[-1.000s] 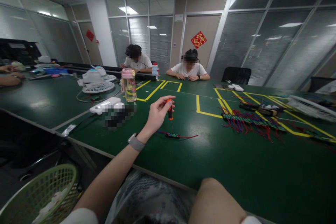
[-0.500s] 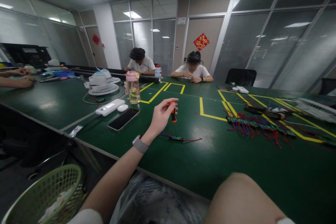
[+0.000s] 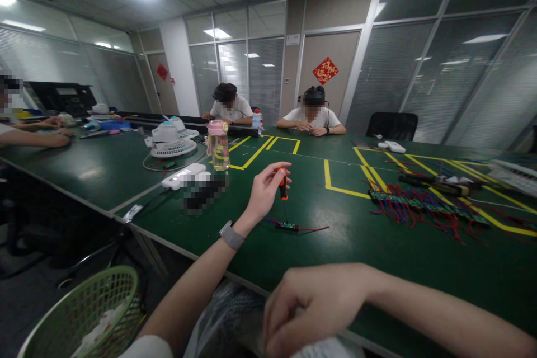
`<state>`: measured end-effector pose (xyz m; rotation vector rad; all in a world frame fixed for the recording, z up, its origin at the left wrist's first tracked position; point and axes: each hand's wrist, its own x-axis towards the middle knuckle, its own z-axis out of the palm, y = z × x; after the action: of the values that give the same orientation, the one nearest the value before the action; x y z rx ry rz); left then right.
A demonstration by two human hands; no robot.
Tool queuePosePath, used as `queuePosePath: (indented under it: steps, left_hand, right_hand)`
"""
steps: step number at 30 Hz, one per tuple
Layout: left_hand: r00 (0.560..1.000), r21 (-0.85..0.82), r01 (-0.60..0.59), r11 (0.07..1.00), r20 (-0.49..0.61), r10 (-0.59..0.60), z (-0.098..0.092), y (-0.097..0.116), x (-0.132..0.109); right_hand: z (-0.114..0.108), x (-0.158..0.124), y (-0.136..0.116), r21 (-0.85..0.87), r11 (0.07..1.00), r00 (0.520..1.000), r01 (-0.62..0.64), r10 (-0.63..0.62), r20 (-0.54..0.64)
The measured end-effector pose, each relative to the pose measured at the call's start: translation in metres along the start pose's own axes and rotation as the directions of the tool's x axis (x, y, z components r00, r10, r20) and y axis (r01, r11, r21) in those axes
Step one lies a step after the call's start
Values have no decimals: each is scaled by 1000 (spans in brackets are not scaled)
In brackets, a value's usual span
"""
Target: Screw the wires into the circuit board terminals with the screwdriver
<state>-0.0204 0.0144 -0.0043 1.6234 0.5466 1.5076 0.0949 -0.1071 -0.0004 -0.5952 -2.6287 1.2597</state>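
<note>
A screwdriver (image 3: 283, 187) with an orange and black handle stands almost upright in my left hand (image 3: 268, 187), its handle pinched between thumb and fingers. Its thin shaft reaches down to a small green circuit board (image 3: 287, 226) on the table, at whose surface the tip seems to rest. Red and blue wires run out from the board's two ends. My right hand (image 3: 312, 302) is low and close, over the table's front edge and my lap. Its fingers are curled downward, and whatever may be inside them is hidden.
Many wired boards (image 3: 419, 204) lie in a row at the right. Left of my left hand stand a pink-lidded bottle (image 3: 218, 148), a white power strip (image 3: 183, 175) and white fans (image 3: 173, 142). A green basket (image 3: 119, 285) is on the floor. Several people sit around the table.
My right hand has come into view at the bottom, fingers curled. The left hand still holds the screwdriver at the board. The whole view has shifted slightly.
</note>
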Motion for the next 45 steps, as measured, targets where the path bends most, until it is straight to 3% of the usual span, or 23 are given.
queuePosePath:
  steps: [3,4,5,6,8,12,17,23,27,32,34,36,38,40,42,45]
  left_hand:
    - [1000,-46,7,999,30,-6,-2,-1,0]
    - [999,-57,8,998,40,-6,-2,-1,1]
    - [999,-62,6,998,48,-3,-2,-1,1]
    - [998,-60,2,998,56,2,-1,-1,1]
    - [998,-42,-8,999,65,10,-1,1,0]
    - [999,34,-38,999,40,37,0,2,-1]
    - [991,165,-135,977,32,131,-2,1,-2]
    - [979,-72,-12,997,202,26,0,2,-1]
    - [974,-4,-4,1000,226,5,2,8,0]
    - [946,188,-110,976,321,45,5,24,7]
    - [918,193,-118,974,395,33,6,29,11]
    - [897,129,-40,991,441,-22,7,30,14]
    - [924,92,0,996,381,-35,8,25,14]
    - [970,114,-52,992,244,22,9,18,12]
    - [985,153,-102,983,157,78,9,12,7]
    - [987,49,-65,997,150,57,9,8,3]
  right_hand:
    - [-30,-9,31,-105,984,949,-147,111,-295]
    - [-37,-12,43,-136,971,897,-197,123,-424]
    - [-43,-15,56,-232,935,782,-267,70,-619]
    - [-48,-18,68,-319,896,714,-308,-4,-700]
    - [-54,-22,91,-382,870,659,-311,-93,-747]
    - [-57,-22,116,-316,919,702,-236,-64,-709]
    - [-47,-13,122,-188,957,757,-221,47,-651]
    - [-40,-9,128,-152,968,741,-202,50,-669]
    - [-40,-10,127,-138,970,735,-199,54,-676]
    - [-39,-10,127,-160,962,719,-222,51,-693]
    - [-38,-9,126,-162,958,712,-235,56,-700]
    - [-38,-9,126,-156,958,709,-240,64,-702]
    - [-38,-8,124,-143,961,711,-237,71,-699]
    - [-39,-8,124,-127,965,717,-231,80,-693]
    - [-39,-7,124,-108,968,717,-227,91,-691]
    - [-39,-5,127,-88,967,708,-239,111,-698]
